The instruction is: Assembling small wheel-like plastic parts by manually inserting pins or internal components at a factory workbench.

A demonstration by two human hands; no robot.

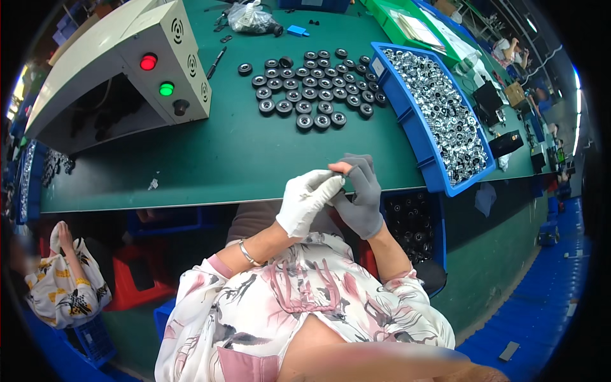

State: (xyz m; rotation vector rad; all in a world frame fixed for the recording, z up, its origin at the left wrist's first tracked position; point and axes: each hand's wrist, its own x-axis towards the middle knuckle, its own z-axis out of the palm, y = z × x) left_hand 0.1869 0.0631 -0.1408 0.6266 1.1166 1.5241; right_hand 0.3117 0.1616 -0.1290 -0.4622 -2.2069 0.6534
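My left hand (305, 202), in a white glove, is closed and meets my right hand (361, 196) at the table's near edge. The grey glove on my right hand leaves a fingertip bare. Pinched between the fingers of both is a small dark piece, mostly hidden, so its kind cannot be made out. Beyond my hands, many black wheel-like discs (304, 122) with silvery centres lie in loose rows on the green table (254, 156). To the right stands a blue bin (423, 149) heaped with shiny metal parts (445, 121).
A beige machine (83, 57) with red and green lights stands at the left. Below the table edge, a blue crate (439, 235) holds black round parts. A pen (216, 62), a plastic bag (248, 18) and a green tray (407, 28) lie farther back. Another person (63, 274) sits at left.
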